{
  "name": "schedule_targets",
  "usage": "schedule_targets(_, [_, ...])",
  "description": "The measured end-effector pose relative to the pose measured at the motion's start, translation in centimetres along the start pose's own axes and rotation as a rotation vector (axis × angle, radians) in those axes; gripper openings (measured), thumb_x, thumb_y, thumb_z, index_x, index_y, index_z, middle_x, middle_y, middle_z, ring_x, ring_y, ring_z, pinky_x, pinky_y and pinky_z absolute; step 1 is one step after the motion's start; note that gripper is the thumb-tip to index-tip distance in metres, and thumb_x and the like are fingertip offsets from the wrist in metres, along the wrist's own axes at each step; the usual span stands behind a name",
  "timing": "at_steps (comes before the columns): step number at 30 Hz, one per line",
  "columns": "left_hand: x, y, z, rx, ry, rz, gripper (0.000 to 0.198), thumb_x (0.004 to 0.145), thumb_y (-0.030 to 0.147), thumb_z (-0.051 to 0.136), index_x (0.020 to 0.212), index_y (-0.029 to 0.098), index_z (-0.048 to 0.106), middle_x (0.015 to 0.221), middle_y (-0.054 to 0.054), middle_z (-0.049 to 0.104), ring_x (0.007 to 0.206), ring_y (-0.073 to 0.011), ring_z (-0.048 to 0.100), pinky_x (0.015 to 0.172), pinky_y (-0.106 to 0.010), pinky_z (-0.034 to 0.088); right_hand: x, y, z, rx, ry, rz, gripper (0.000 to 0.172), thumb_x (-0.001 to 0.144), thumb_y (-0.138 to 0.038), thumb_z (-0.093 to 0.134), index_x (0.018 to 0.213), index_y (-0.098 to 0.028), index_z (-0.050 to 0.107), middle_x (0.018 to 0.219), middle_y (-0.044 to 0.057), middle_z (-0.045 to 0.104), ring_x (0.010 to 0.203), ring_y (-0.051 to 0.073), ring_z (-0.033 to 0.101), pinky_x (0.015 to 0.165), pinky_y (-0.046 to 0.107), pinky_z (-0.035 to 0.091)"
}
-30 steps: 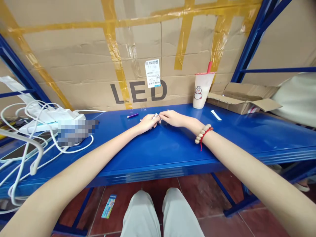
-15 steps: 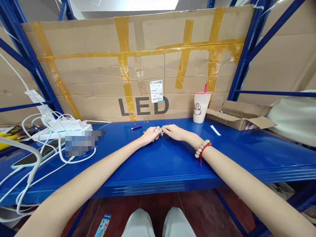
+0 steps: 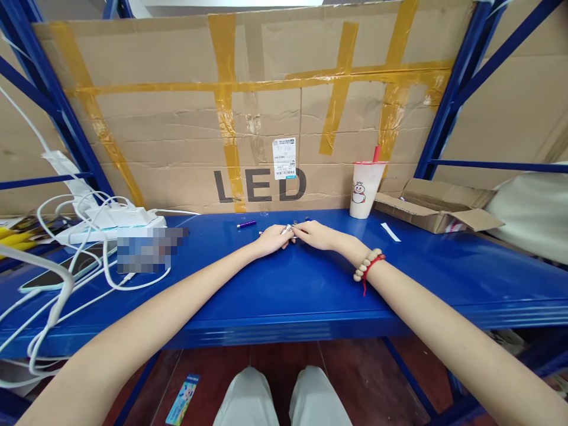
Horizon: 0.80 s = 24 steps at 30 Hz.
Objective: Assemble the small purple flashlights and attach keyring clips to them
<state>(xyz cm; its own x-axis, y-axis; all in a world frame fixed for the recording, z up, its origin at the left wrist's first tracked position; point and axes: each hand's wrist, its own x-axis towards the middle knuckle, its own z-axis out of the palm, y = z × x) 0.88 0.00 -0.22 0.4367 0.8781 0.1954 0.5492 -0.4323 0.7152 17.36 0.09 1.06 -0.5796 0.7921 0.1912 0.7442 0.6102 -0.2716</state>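
Observation:
Over the blue shelf top (image 3: 266,290), my left hand (image 3: 273,241) is closed around a small silvery cylinder (image 3: 287,229) with dark marks. My right hand (image 3: 316,235), wearing a beaded bracelet at the wrist, meets it from the right. Its fingertips are pinched together at the cylinder's end; whether they grip the cylinder or a smaller part is hidden. Just behind my left hand lies a short purple tube (image 3: 247,225) with a silver end. Small bits lie partly hidden behind my fingers.
A lidded cup with a red straw (image 3: 366,189) stands at the back right, beside an open cardboard box (image 3: 435,207) and a white strip (image 3: 391,232). On the left are a power strip (image 3: 118,225), tangled white cables and a phone (image 3: 66,267). A large carton (image 3: 177,136) closes off the back.
The view has shifted slightly. My hands stay together around the silvery cylinder, which shows a little more between them now.

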Motion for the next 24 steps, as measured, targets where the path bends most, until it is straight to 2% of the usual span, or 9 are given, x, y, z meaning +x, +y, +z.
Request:
schedule_targets(5, [0.1, -0.2, 0.1, 0.174, 0.018, 0.034, 0.029, 0.083, 0.03, 0.04, 0.072, 0.016, 0.063, 0.055, 0.001, 0.056, 0.057, -0.0141, 0.053, 0.06, -0.023, 0.039, -0.3, -0.8, -0.3, -0.051, -0.03, 0.028, 0.031, 0.095, -0.021, 0.032, 0.08, -0.015, 0.058, 0.088, 0.006, 0.066, 0.076, 0.013, 0.055, 0.072, 0.022, 0.039])
schedule_targets(8, [0.0, -0.1, 0.2, 0.318, 0.026, 0.07, 0.029, 0.083, 0.03, 0.041, 0.077, 0.018, 0.066, 0.072, -0.002, 0.066, 0.072, -0.0183, 0.06, 0.068, -0.026, 0.043, -0.5, -1.2, -0.6, -0.089, -0.057, 0.046, 0.029, 0.095, -0.02, 0.034, 0.078, -0.015, 0.056, 0.087, 0.007, 0.066, 0.075, 0.013, 0.056, 0.07, 0.021, 0.038])
schedule_targets(11, [-0.2, 0.2, 0.3, 0.417, 0.022, 0.105, 0.026, 0.084, 0.028, 0.042, 0.083, 0.02, 0.067, 0.089, -0.003, 0.07, 0.086, -0.0225, 0.062, 0.075, -0.028, 0.044, -0.5, -1.3, -0.7, -0.12, -0.084, 0.065, 0.026, 0.092, -0.017, 0.036, 0.075, -0.016, 0.055, 0.083, 0.007, 0.066, 0.073, 0.014, 0.057, 0.066, 0.022, 0.038])
schedule_targets(17, [-0.6, 0.7, 0.3, 0.482, 0.001, 0.098, 0.025, 0.087, 0.031, 0.043, 0.085, 0.023, 0.067, 0.091, -0.003, 0.07, 0.092, -0.0249, 0.063, 0.08, -0.03, 0.045, -0.4, -1.1, -0.7, -0.106, -0.138, 0.112, 0.024, 0.091, -0.017, 0.037, 0.074, -0.017, 0.054, 0.078, 0.006, 0.067, 0.071, 0.014, 0.059, 0.065, 0.022, 0.04])
schedule_targets(24, [-0.5, 0.8, 0.5, 0.528, -0.019, 0.08, 0.028, 0.089, 0.032, 0.041, 0.096, 0.022, 0.067, 0.1, -0.004, 0.069, 0.096, -0.0256, 0.062, 0.084, -0.034, 0.046, -0.7, -2.0, -1.1, -0.138, -0.167, 0.173, 0.025, 0.091, -0.016, 0.037, 0.073, -0.016, 0.054, 0.077, 0.005, 0.067, 0.068, 0.012, 0.058, 0.064, 0.02, 0.04])
